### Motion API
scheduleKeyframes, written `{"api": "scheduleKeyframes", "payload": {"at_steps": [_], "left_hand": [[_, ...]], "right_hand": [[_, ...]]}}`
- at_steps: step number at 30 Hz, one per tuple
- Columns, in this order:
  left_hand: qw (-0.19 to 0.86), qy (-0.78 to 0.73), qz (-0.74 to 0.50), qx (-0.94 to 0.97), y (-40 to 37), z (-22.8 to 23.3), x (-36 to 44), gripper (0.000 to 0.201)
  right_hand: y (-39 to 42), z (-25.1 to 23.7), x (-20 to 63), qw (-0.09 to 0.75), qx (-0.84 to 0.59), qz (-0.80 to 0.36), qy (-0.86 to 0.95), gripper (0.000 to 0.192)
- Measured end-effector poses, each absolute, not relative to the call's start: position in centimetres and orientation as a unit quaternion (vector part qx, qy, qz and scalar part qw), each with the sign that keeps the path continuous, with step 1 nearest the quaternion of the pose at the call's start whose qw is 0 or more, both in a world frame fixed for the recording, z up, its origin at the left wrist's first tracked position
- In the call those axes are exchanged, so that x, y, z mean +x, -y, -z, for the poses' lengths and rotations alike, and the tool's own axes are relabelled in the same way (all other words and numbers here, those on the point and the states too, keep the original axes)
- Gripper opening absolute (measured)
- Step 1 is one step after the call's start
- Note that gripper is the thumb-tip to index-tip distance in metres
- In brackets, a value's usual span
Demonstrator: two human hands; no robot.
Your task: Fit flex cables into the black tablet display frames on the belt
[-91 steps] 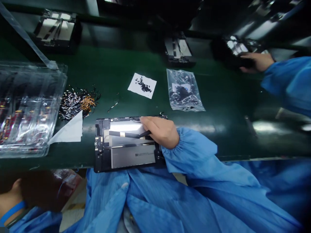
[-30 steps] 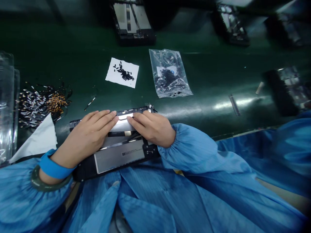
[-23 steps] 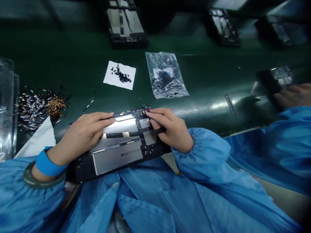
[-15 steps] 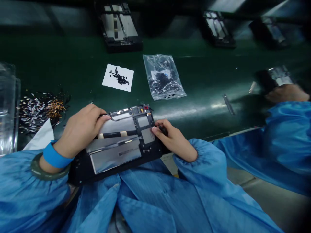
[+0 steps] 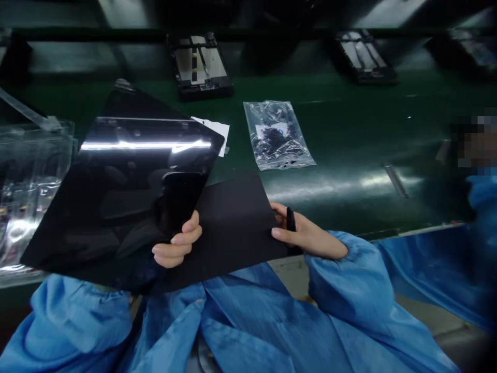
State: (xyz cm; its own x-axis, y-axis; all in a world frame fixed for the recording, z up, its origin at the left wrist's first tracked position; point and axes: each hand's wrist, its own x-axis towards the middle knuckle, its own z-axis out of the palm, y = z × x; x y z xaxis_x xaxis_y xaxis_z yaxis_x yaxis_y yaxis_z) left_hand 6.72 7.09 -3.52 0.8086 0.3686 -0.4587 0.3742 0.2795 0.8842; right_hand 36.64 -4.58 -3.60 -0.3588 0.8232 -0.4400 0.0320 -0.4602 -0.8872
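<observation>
My left hand curls its fingers round the right edge of a glossy black screen panel, which is raised and tilted over the bench's left part. The rest of that hand is behind the panel. A flat matte black board lies partly under the panel, in front of my body. My right hand is at the board's right edge, thumb over the corner and fingers bent. A short black rod-like object sticks up between those fingers; its kind is unclear.
A zip bag of small black parts lies on the green bench, beside a partly covered white paper. Clear plastic trays stand at left. Opened devices line the back. A co-worker's blue sleeve is at right.
The opened device's inner parts no longer face up; a glossy panel and a matte board show instead. My left hand has turned the panel up leftwards, covering the loose parts. The black object stays in my right hand.
</observation>
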Motion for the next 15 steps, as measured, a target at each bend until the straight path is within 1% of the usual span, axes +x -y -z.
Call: {"api": "scheduleKeyframes", "payload": {"at_steps": [4, 8, 12, 15], "left_hand": [[0.743, -0.274, 0.055, 0.608, -6.37, 2.49, 7.28, 0.065], [0.719, -0.270, 0.069, 0.637, -6.52, 2.37, 7.30, 0.065], [0.663, -0.272, 0.064, 0.695, -6.62, 2.92, 7.04, 0.067], [0.600, -0.282, 0.032, 0.748, -6.50, 3.18, 6.80, 0.070]], "right_hand": [[4.69, 3.53, 36.72, 0.278, -0.495, -0.700, 0.433, 0.079], [4.61, 3.45, 36.77, 0.268, -0.503, -0.699, 0.432, 0.083], [4.65, 3.54, 36.78, 0.267, -0.504, -0.694, 0.438, 0.082], [4.60, 3.49, 36.75, 0.271, -0.508, -0.684, 0.448, 0.078]]}}
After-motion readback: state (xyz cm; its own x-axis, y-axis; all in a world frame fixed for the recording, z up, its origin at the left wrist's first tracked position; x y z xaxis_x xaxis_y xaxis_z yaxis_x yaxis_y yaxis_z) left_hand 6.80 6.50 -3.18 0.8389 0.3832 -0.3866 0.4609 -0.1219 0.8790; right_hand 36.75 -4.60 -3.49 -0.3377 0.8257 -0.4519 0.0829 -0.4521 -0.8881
